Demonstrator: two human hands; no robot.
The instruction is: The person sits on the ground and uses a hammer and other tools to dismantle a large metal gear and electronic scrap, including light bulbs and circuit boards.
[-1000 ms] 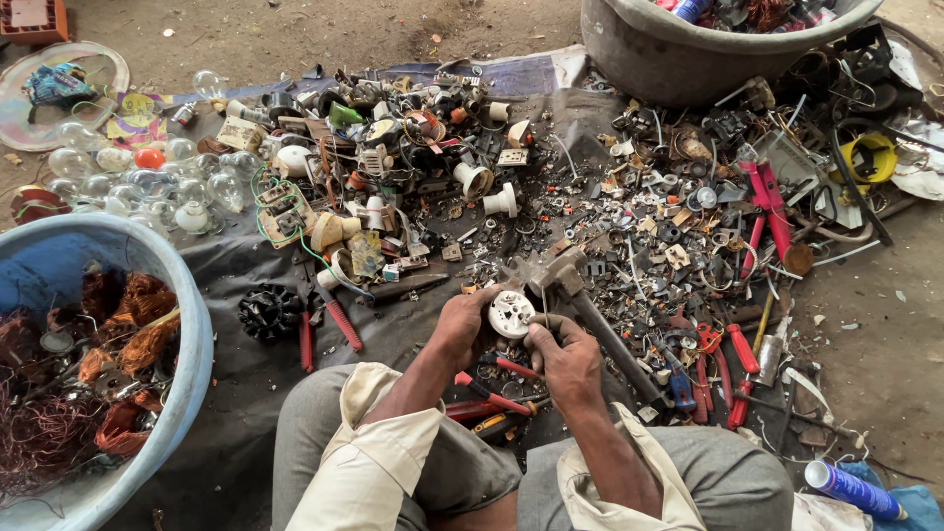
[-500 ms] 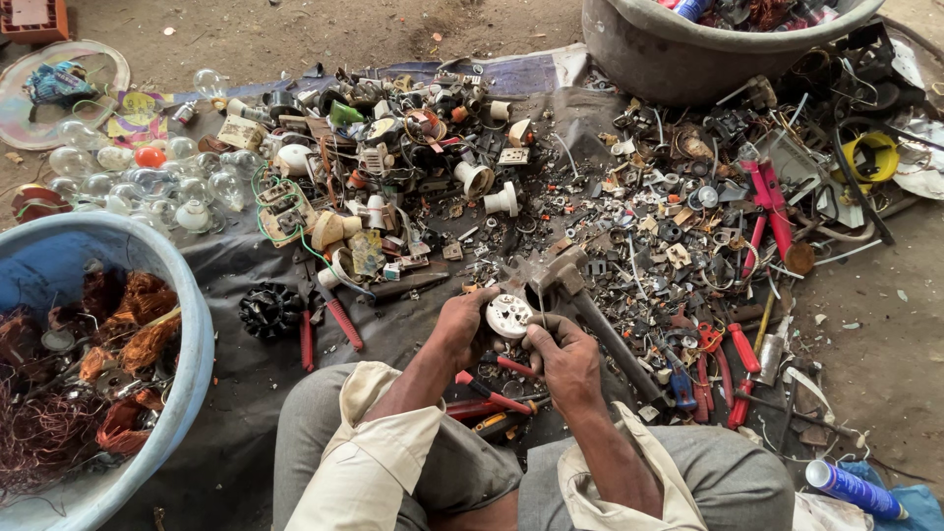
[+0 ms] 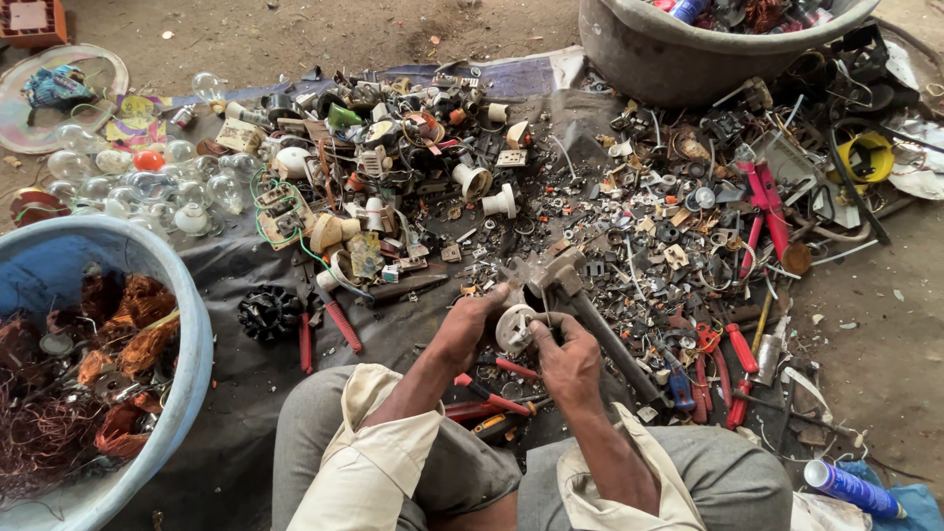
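I see both hands meeting on the white fitting [image 3: 515,327], over the dark sheet's [image 3: 246,393] near edge: left hand [image 3: 470,327] grips its left side, right hand [image 3: 568,356] pinches its right. The hammer [image 3: 590,320] lies just beyond, handle slanting right.

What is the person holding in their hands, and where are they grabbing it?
A small round white fitting, gripped at its rim between the left hand and right hand.
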